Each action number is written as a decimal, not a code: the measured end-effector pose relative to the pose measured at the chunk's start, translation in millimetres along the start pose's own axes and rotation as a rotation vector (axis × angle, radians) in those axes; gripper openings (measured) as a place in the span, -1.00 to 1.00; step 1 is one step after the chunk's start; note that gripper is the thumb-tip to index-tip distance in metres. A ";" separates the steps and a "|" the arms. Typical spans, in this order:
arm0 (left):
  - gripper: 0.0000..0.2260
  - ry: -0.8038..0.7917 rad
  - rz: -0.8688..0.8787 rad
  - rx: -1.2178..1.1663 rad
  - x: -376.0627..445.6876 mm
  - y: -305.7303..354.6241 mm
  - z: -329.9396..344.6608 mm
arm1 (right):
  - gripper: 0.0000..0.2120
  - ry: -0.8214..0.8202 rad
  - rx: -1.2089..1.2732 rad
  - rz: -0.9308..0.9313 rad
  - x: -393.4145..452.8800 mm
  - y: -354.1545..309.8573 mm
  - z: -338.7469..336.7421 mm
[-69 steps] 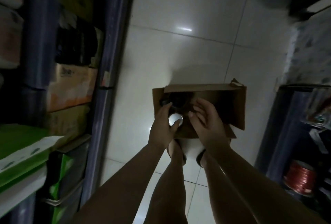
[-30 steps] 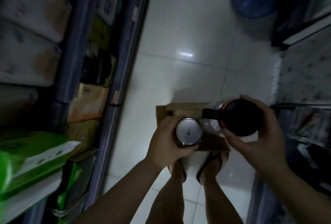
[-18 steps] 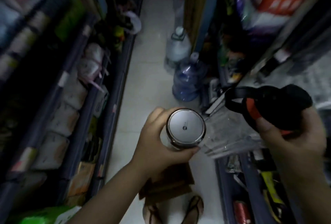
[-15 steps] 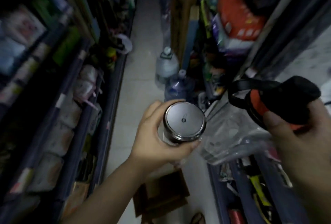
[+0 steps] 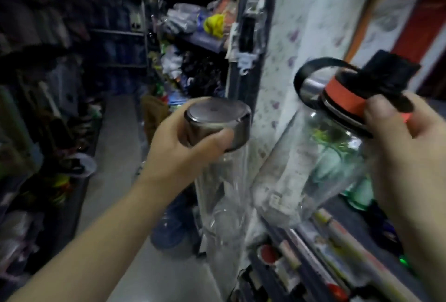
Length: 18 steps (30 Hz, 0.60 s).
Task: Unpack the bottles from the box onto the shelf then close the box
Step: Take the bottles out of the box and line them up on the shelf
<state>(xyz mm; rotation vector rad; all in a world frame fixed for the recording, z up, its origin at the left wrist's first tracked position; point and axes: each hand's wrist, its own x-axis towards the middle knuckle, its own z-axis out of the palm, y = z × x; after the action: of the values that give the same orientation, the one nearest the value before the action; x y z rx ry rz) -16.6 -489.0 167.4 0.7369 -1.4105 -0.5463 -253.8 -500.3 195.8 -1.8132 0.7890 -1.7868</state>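
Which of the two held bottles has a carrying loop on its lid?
The wide bottle in the right hand; its black-and-orange lid has the loop.

Slim bottle (image 5: 222,193) clear glass w/ brushed metal cap (image 5: 217,123); wide bottle (image 5: 311,168) clear glossy plastic

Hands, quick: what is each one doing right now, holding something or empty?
Left hand: closed around the steel cap of a clear bottle.
Right hand: closed on the orange-collared neck of a wide clear bottle.
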 end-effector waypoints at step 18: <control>-0.52 0.235 0.415 -0.287 147.7 57.0 145.9 | -0.48 0.297 -0.196 -0.483 123.4 -58.4 -73.8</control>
<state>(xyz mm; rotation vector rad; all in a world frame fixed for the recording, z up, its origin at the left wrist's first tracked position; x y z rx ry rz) -151.1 -578.2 310.0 0.2552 -1.1886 -0.3137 -325.0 -538.3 328.4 -2.0175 0.6914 -2.4025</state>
